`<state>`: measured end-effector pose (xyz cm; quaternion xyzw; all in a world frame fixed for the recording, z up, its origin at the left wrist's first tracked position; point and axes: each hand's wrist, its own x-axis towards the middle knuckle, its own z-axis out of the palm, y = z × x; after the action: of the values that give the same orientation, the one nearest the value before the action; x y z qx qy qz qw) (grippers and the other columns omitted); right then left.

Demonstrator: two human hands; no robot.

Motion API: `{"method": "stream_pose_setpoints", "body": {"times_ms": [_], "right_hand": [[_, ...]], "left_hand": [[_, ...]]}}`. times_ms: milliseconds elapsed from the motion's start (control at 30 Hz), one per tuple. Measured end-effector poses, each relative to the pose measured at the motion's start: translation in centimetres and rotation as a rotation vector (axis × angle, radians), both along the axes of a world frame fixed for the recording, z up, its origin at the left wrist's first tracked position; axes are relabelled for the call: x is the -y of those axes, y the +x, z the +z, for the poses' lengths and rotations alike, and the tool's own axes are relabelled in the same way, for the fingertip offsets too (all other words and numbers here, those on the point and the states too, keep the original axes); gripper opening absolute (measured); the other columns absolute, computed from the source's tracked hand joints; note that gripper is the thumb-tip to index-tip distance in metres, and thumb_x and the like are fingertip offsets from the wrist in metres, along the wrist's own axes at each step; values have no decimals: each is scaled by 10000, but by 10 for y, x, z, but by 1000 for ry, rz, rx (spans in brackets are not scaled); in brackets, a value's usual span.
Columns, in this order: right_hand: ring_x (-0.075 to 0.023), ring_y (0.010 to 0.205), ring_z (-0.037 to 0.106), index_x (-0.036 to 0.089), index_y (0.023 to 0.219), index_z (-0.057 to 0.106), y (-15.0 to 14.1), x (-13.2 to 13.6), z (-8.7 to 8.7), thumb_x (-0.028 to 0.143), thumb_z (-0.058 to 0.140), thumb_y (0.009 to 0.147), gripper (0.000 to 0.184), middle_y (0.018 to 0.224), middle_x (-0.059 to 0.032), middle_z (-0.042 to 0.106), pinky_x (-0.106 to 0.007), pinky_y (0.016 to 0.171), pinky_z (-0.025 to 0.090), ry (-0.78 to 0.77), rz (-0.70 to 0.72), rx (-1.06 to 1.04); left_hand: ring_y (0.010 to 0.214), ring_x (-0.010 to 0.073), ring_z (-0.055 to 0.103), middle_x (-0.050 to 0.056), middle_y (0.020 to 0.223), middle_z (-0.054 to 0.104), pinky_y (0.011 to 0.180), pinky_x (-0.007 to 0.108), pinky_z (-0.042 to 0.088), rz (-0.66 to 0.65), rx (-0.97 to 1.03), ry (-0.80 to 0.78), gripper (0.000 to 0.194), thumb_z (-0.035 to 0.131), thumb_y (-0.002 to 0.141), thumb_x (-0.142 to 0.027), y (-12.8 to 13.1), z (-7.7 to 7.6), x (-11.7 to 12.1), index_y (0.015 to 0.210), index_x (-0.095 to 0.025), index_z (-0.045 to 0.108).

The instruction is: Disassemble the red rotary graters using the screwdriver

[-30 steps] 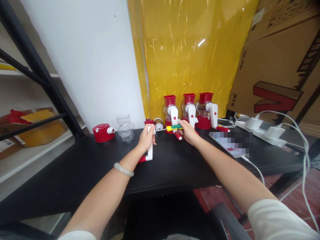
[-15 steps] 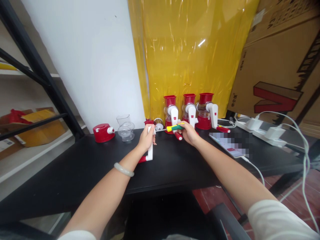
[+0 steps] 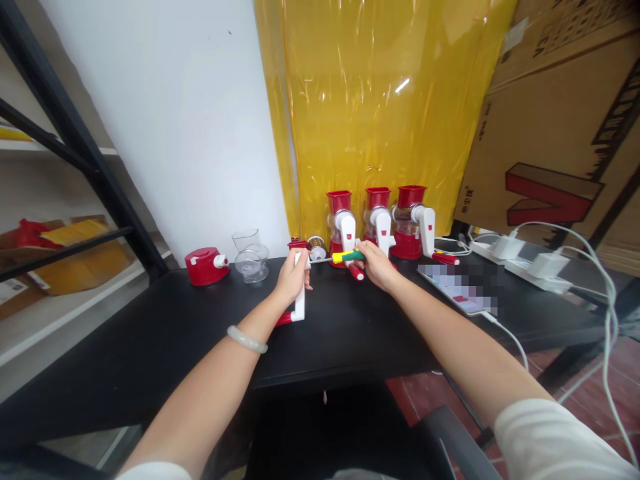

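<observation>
My left hand (image 3: 291,277) is closed round a white crank handle (image 3: 300,303) with a red end that stands upright on the black table (image 3: 150,347). My right hand (image 3: 376,265) grips a yellow and green screwdriver (image 3: 349,255); its metal shaft points left at the top of the crank. Just behind the hands lies a small red and silver part (image 3: 313,247).
Three red and white hand-crank grinders (image 3: 380,223) stand at the back against yellow plastic sheeting. A red lid (image 3: 204,265) and clear cups (image 3: 251,257) sit at the left. A phone (image 3: 457,288), chargers (image 3: 523,257) and white cables lie at the right. Cardboard boxes (image 3: 560,133) rise behind.
The screwdriver handle has turned a little in my right hand and dipped slightly. My left hand and the crank have stayed put.
</observation>
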<state>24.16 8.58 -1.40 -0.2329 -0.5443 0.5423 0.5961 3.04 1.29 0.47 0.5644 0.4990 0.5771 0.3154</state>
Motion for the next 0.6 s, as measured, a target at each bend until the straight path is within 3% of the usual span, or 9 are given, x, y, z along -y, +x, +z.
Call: {"method": "stream_pose_setpoints", "body": {"times_ms": [333, 600], "right_hand": [[-98, 554, 451, 218, 772, 563, 3, 1, 3, 404, 753, 647, 294, 691, 37, 528, -270, 526, 324, -41, 48, -52], [-111, 534, 453, 219, 732, 544, 3, -2, -1, 740, 652, 723, 532, 596, 44, 489, -283, 541, 363, 36, -83, 89]], "left_hand": [[414, 92, 471, -70, 621, 470, 376, 227, 489, -17, 18, 1, 351, 503, 929, -558, 0, 0, -1, 1034, -224, 535], [413, 94, 471, -71, 613, 469, 373, 230, 491, 1, 17, 5, 356, 497, 925, -563, -1, -1, -2, 1035, -227, 544]]}}
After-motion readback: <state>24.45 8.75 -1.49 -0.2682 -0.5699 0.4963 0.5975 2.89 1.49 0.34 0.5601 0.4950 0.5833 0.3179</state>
